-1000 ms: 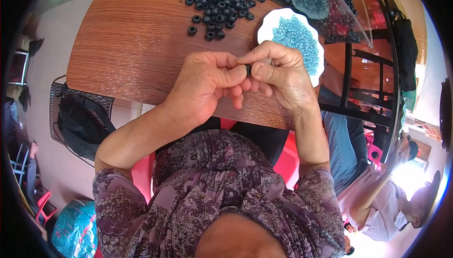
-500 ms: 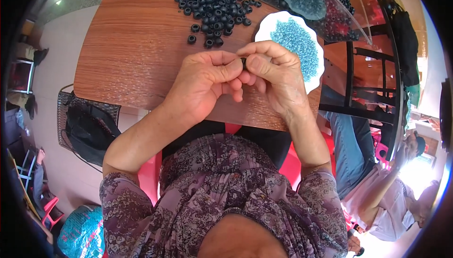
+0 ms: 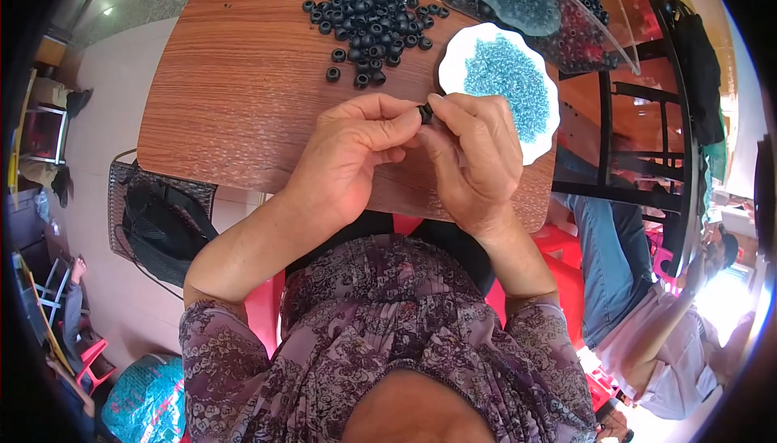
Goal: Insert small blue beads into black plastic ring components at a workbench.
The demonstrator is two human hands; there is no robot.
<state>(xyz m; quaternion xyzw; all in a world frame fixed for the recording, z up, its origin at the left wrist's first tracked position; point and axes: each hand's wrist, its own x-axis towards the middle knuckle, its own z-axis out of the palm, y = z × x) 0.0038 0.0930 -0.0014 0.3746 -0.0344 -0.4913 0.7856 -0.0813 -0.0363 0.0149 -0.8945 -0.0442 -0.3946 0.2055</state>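
A small black round piece with a hole (image 3: 425,113) is pinched between the fingertips of both hands above the table's near part. My left hand (image 3: 344,151) grips it from the left with thumb and fingers. My right hand (image 3: 484,147) closes on it from the right, the thumb bent down below the index finger. Farther off lies a loose pile of similar black pieces (image 3: 374,28). Just beyond my right hand stands a white scalloped plate (image 3: 453,62), holding tiny pale-blue clear beads (image 3: 508,78). Anything smaller between my fingertips is too hidden to tell.
A clear plastic box (image 3: 583,42) with more black pieces stands at the back right of the wooden table (image 3: 227,111). To the left, a chair carries a black bag (image 3: 162,220). A black metal frame (image 3: 647,155) and a seated person (image 3: 603,257) are at the right.
My right hand has turned, its back now facing up and its fingers pointing left over the black piece. My left hand still pinches that piece. The whole view has shifted slightly.
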